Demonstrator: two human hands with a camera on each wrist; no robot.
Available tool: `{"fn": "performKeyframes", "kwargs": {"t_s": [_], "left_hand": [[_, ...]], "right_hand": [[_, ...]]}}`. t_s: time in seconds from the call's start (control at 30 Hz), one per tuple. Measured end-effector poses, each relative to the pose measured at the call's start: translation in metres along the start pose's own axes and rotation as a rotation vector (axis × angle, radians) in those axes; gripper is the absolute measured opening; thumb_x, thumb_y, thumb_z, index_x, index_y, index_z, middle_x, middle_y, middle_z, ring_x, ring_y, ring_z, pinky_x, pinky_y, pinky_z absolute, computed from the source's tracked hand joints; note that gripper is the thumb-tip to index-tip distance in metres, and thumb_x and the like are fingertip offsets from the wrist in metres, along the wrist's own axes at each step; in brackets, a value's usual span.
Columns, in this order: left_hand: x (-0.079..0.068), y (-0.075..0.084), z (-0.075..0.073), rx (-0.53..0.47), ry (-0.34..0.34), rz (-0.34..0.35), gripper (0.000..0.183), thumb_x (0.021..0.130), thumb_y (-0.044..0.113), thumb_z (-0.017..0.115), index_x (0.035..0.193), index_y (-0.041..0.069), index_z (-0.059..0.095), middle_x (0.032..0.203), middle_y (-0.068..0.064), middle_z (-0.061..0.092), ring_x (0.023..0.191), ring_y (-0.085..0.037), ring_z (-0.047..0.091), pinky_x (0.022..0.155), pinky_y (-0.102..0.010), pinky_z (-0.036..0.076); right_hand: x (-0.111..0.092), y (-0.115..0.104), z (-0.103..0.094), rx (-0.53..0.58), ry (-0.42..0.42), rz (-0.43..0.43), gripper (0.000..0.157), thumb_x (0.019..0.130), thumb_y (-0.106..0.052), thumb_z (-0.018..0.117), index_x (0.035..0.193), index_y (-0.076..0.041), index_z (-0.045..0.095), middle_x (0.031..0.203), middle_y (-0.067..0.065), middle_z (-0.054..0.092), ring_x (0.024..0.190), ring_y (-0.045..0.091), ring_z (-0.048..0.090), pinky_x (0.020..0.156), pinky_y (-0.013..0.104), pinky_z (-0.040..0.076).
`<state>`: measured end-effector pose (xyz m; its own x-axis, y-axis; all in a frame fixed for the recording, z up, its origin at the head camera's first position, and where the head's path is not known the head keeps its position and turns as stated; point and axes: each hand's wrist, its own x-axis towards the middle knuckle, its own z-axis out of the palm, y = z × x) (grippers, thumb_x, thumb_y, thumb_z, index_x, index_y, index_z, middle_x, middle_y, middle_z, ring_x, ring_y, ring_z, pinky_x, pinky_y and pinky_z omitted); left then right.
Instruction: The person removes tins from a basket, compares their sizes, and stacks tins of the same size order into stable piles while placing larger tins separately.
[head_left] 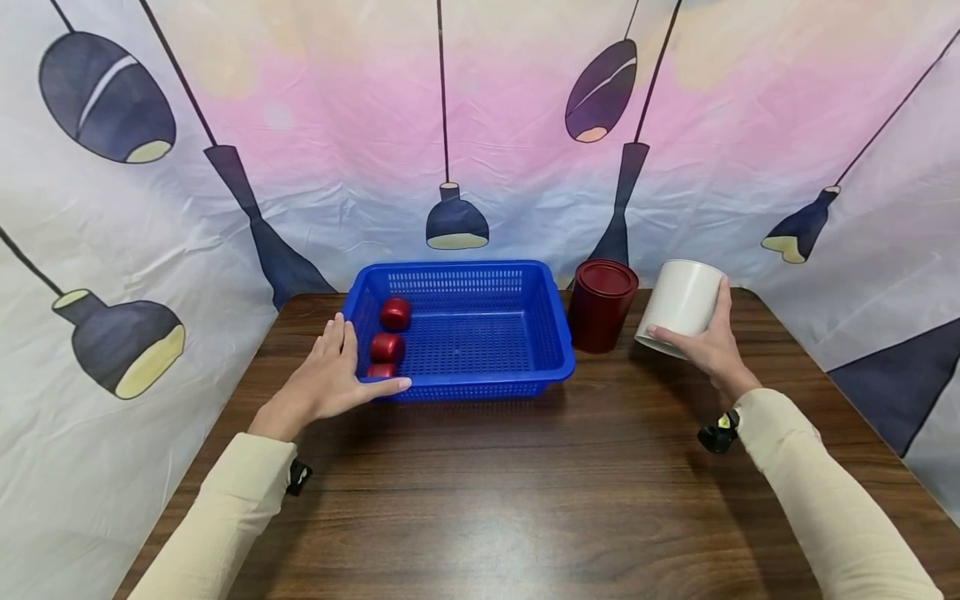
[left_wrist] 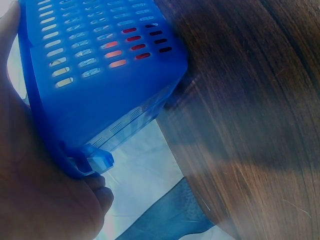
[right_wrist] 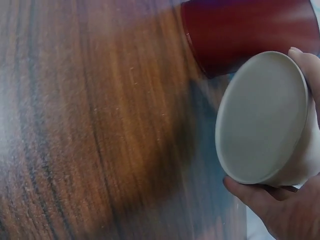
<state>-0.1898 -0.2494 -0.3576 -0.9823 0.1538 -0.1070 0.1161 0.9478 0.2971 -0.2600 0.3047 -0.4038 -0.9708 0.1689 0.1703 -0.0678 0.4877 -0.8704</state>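
Blue basket (head_left: 465,389) on far part of worktop (head_left: 480,475), left of centre; left hand (head_left: 328,383) at its near left corner, fingers straight, thumb spread wide, resting on rim. Dark red can (head_left: 598,312) upright, just right of basket. White can (head_left: 681,302) farther right, tilted, raised off worktop; right hand (head_left: 711,346) grips its side, fingers curved wide round it. Three small red pieces (head_left: 387,347) lined up inside basket's left end.

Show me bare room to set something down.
The widest bare stretch of table lies in front of the blue basket, between the forearms. Inside, its middle and right are free; red objects line its left. Crowded at right: the dark red can stands between the basket and the white can in the right hand.
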Motion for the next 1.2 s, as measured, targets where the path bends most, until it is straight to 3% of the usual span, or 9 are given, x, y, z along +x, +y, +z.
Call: {"fn": "performKeyframes", "kwargs": {"t_s": [0.4,0.67,0.87,1.2], "left_hand": [[0.000,0.001,0.000,0.004,-0.003,-0.006,0.141,0.075,0.091,0.051,0.157,-0.009,-0.004,0.165,-0.028,-0.014,0.151,-0.049,-0.008,0.114,-0.071,0.008],[-0.001,0.001,0.000,0.000,-0.001,-0.006,0.140,0.075,0.091,0.051,0.157,-0.009,-0.003,0.165,-0.028,-0.013,0.151,-0.049,-0.008,0.114,-0.071,0.008],[-0.001,0.001,0.000,-0.004,0.002,-0.004,0.140,0.075,0.090,0.052,0.157,-0.010,-0.003,0.165,-0.028,-0.013,0.150,-0.049,-0.009,0.114,-0.071,0.008],[0.000,0.000,0.001,0.000,0.004,-0.004,0.141,0.075,0.091,0.051,0.157,-0.009,-0.003,0.165,-0.028,-0.013,0.150,-0.050,-0.008,0.114,-0.071,0.008]], "right_hand": [[-0.002,0.010,0.003,-0.111,0.029,-0.044,0.137,0.080,-0.037,0.086,0.156,-0.035,-0.027,0.163,0.027,0.012,0.132,0.054,0.032,0.104,0.067,0.031],[-0.004,0.013,0.007,-0.141,0.086,-0.077,0.138,0.077,-0.038,0.088,0.157,-0.038,-0.025,0.149,0.038,0.030,0.128,0.053,0.038,0.101,0.065,0.033],[-0.005,0.015,0.010,-0.179,0.125,-0.107,0.142,0.074,-0.037,0.090,0.158,-0.033,-0.023,0.139,0.041,0.038,0.122,0.052,0.042,0.098,0.064,0.036],[-0.005,0.021,0.015,-0.204,0.136,-0.133,0.149,0.069,-0.035,0.094,0.158,-0.028,-0.025,0.135,0.042,0.034,0.123,0.051,0.038,0.100,0.064,0.035]]}}
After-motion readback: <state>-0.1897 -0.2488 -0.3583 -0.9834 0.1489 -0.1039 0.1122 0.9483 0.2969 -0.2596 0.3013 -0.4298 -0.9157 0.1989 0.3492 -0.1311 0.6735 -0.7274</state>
